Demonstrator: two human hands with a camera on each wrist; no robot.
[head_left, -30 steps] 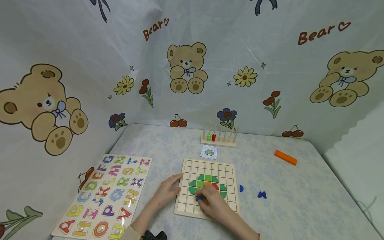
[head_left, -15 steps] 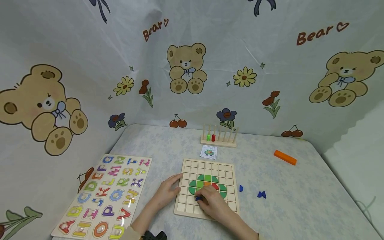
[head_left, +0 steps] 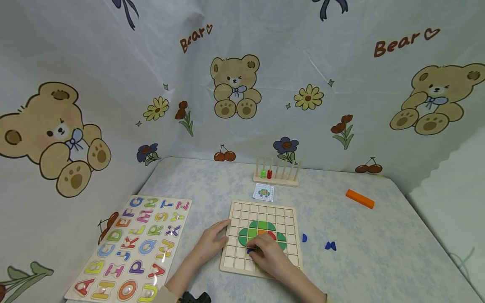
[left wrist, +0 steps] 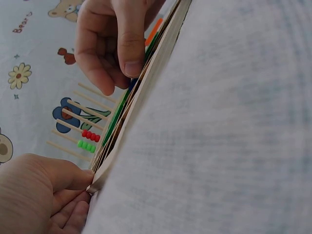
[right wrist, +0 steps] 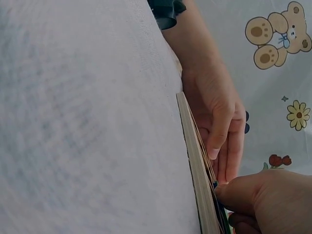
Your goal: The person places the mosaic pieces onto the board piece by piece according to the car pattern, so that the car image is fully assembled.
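In the head view, a wooden grid board (head_left: 236, 263) lies flat on the table, bearing a pattern of green, orange and red pieces (head_left: 253, 232). My right hand (head_left: 270, 254) is over its lower middle, where thumb and fingers pinch a small blue puzzle piece (head_left: 250, 250) against the grid. The fingers cover much of that piece and part of the pattern. At the board's left edge rests my left hand (head_left: 208, 243), its thumb and index finger apart and both touching the edge. The left wrist view shows that left hand (left wrist: 41, 195) at the board's corner.
Loose blue pieces (head_left: 331, 245) lie right of the board, with another blue piece (head_left: 305, 237) nearer it. Behind it are a printed pattern card (head_left: 263, 192) and a bead peg rack (head_left: 275, 180). An alphabet board (head_left: 140, 248) lies left; an orange bar (head_left: 360, 199) lies far right.
The blue piece under my right fingers has tilted or shifted very slightly and shows less. Both hands otherwise keep their places.
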